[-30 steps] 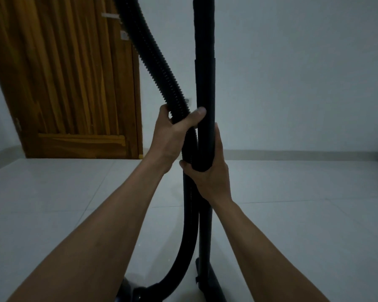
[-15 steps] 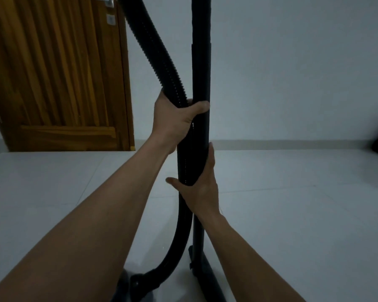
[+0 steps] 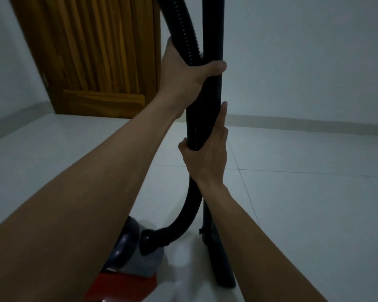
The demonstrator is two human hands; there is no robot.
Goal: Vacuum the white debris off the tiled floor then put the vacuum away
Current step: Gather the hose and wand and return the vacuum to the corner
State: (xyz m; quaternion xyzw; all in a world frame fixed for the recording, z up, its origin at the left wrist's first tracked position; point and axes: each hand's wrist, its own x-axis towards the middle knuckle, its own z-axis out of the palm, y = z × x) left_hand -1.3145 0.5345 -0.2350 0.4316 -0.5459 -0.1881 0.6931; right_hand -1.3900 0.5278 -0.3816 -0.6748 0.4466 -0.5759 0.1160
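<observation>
With the left grip [image 3: 190, 70] and right grip [image 3: 205, 158] both wrapped round hose [image 3: 184, 25] and wand [image 3: 213, 29], hold them bundled upright for stowing.

The left hand [image 3: 187, 70] grips the ribbed hose [image 3: 187, 35] and upright tube [image 3: 213, 29] together; the right hand [image 3: 207, 155] holds them lower, above the vacuum [image 3: 129, 253] on the tiled floor [image 3: 303, 203].

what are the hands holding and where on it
Both hands clasp the ribbed hose and the upright wand together, pressed side by side: the left hand higher up, the right hand just below it.
</observation>
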